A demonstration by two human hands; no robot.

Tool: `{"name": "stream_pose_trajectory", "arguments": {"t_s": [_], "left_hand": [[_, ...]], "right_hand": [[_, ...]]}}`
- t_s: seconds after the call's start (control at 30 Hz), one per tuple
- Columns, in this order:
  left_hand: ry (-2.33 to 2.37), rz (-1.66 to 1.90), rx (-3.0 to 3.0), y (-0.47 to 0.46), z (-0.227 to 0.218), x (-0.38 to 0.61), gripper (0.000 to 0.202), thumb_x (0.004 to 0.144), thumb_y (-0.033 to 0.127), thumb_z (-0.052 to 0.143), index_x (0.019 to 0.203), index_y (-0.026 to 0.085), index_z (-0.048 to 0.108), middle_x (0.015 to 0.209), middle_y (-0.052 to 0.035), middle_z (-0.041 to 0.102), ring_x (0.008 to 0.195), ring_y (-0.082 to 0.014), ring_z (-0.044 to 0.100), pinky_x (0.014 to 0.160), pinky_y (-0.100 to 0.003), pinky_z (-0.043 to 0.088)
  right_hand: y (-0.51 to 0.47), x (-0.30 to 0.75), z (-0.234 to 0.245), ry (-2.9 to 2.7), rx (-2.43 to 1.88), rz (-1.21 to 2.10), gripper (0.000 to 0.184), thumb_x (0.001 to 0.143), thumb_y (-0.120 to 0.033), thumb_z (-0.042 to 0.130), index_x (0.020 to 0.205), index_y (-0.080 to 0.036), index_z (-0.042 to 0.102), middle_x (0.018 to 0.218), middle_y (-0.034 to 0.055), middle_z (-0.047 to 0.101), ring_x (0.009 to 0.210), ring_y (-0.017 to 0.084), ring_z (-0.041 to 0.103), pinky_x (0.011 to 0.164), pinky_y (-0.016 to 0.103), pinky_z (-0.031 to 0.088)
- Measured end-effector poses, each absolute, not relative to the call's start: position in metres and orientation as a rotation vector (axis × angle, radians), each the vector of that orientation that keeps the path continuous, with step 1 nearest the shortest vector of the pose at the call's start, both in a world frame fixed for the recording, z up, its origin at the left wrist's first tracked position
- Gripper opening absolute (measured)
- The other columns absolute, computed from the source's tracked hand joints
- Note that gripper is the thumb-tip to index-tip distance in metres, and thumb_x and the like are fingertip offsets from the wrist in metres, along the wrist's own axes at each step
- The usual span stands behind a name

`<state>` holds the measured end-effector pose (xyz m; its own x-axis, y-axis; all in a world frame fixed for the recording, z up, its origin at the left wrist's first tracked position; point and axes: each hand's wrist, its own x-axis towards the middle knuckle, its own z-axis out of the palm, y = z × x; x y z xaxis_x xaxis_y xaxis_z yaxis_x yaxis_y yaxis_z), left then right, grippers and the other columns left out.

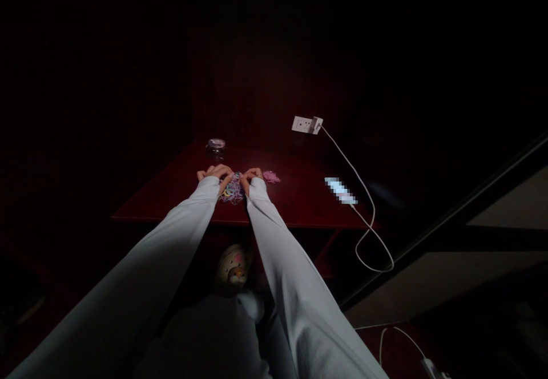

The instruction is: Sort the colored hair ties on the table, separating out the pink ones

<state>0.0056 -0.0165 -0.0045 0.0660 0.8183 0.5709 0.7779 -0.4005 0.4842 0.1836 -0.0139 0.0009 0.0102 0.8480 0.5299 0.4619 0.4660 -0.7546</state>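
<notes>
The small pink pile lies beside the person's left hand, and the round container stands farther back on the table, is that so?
Not quite: the head view shows the small pink pile beside the right hand, not the left hand. The round container does stand farther back on the table.

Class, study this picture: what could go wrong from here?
The pink pile lies close to the right hand; a nudge might scatter it.
The mixed pile sits near the front of the table; pieces could fall off.
The cable loops past the table's edge; a snag might drag the device.
</notes>
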Motion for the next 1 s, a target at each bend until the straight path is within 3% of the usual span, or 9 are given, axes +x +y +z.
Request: {"name": "stream_pose_trajectory", "arguments": {"t_s": [0.33, 0.67, 1.0], "left_hand": [[1.630, 1.287, 2.251, -0.013, -0.005, 0.004, 0.020, 0.103, 0.040, 0.062, 0.093, 0.029, 0.075, 0.123, -0.0006, 0.081, 0.110, -0.0292, 0.060, 0.099, -0.049, 0.030], [1.642, 1.424, 2.184, -0.028, 0.000, 0.008, 0.028, 0.106, 0.037, 0.054, 0.089, 0.026, 0.073, 0.124, -0.0004, 0.080, 0.109, -0.0271, 0.062, 0.100, -0.049, 0.031], [1.646, 1.461, 2.101, -0.026, 0.003, 0.008, 0.024, 0.103, 0.033, 0.057, 0.085, 0.025, 0.071, 0.118, -0.0013, 0.081, 0.109, -0.0281, 0.065, 0.100, -0.051, 0.035]], "right_hand": [[-0.020, 0.182, 0.003, -1.610, -1.211, 0.461, 0.029, 0.096, -0.032, 0.067, 0.069, -0.021, 0.063, 0.126, 0.0089, 0.063, 0.106, 0.020, 0.066, 0.101, 0.033, 0.055], [-0.027, 0.182, 0.012, -1.522, -1.250, 0.586, 0.030, 0.095, -0.027, 0.068, 0.066, -0.020, 0.061, 0.133, 0.0108, 0.066, 0.099, 0.018, 0.067, 0.098, 0.032, 0.054], [-0.020, 0.186, 0.009, -1.476, -1.219, 0.497, 0.032, 0.096, -0.029, 0.068, 0.066, -0.021, 0.063, 0.101, 0.0073, 0.068, 0.097, 0.020, 0.065, 0.094, 0.033, 0.057]]}}
